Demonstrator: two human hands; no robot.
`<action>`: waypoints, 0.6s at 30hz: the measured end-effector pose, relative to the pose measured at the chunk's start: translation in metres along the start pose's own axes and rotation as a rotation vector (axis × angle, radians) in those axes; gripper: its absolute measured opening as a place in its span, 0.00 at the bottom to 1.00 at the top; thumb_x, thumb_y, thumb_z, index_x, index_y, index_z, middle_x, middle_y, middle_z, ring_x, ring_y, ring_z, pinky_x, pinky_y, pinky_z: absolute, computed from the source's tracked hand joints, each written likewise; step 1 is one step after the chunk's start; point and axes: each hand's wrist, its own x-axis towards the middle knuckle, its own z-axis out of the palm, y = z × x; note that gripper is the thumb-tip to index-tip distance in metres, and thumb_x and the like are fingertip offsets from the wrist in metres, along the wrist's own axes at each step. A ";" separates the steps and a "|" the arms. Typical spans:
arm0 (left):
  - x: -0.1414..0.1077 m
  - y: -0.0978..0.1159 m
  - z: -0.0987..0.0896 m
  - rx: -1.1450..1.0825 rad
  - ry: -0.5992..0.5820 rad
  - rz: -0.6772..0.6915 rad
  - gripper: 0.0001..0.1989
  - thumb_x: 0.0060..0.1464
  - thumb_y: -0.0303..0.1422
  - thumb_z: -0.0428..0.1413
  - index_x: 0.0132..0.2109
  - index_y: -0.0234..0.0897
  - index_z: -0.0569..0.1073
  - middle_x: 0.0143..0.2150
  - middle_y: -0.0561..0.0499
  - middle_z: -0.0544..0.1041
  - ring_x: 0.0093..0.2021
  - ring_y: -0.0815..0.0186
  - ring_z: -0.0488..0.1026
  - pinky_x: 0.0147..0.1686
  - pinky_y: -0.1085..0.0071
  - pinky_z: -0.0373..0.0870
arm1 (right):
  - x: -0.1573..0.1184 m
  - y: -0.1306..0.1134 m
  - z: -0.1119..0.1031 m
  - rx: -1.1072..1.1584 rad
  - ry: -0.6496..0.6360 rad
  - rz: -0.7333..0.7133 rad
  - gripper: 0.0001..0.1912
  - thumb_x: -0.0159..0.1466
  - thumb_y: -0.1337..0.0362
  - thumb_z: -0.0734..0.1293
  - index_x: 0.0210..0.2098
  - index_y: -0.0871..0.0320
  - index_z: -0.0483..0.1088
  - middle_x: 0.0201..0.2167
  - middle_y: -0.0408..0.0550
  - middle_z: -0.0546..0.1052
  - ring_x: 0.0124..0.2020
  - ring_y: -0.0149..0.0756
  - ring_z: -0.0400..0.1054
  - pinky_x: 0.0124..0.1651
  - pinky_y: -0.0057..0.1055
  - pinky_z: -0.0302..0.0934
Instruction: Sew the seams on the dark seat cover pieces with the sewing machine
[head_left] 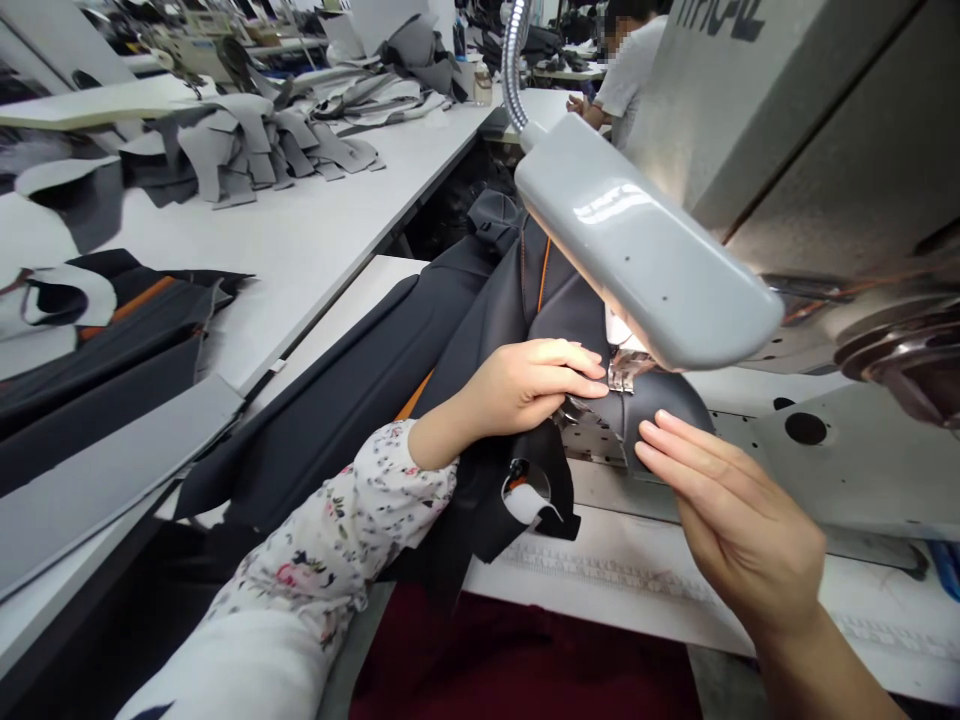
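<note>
A large dark grey seat cover (480, 300) with orange stitching runs under the presser foot (621, 372) of a sewing machine (720, 110). Just left of the foot, my left hand (529, 385) lies on the cover with its fingers stretched out. My right hand (739, 510) is to the right of the foot, fingers straight and side by side, their tips on the edge of the dark material. A seam in the cover passes below the foot. Near my left wrist hangs a loose black flap (525, 500) with a white-backed curl.
A grey lamp (645, 240) on a flexible neck hangs over the sewing spot. To the left, a white table (300, 220) bears grey cut pieces (255, 150) and dark orange-striped panels (135, 310). A co-worker (630, 80) is at the back. The machine's handwheel-like round part (900, 350) is at right.
</note>
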 end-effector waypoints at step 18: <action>-0.057 0.023 0.032 0.398 -0.110 -0.394 0.20 0.72 0.34 0.50 0.64 0.30 0.72 0.62 0.41 0.78 0.65 0.60 0.74 0.71 0.57 0.66 | -0.001 0.018 0.047 -0.039 0.275 0.130 0.31 0.68 0.79 0.64 0.67 0.52 0.70 0.64 0.48 0.75 0.66 0.50 0.69 0.73 0.53 0.60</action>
